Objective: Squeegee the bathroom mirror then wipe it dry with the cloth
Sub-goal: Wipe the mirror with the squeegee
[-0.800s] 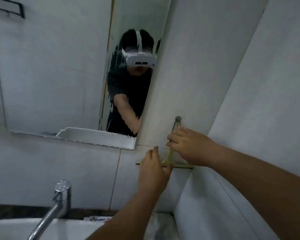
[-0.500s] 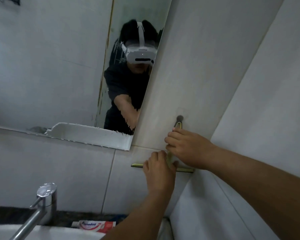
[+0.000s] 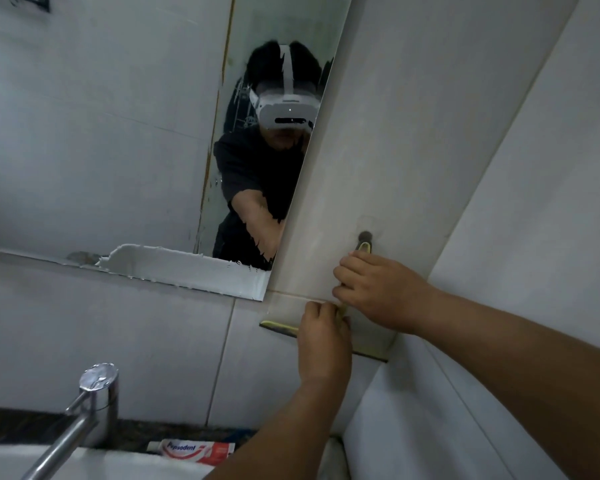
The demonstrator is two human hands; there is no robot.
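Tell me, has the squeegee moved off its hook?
No. The squeegee still hangs from the wall hook, left hand and right hand gripping it.

"Pepsodent" — on the toothpaste tube [image 3: 192, 452], beside the faucet [image 3: 84, 407]

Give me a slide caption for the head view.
Both hands, left hand and right hand, grip squeegee hanging on wall hook.
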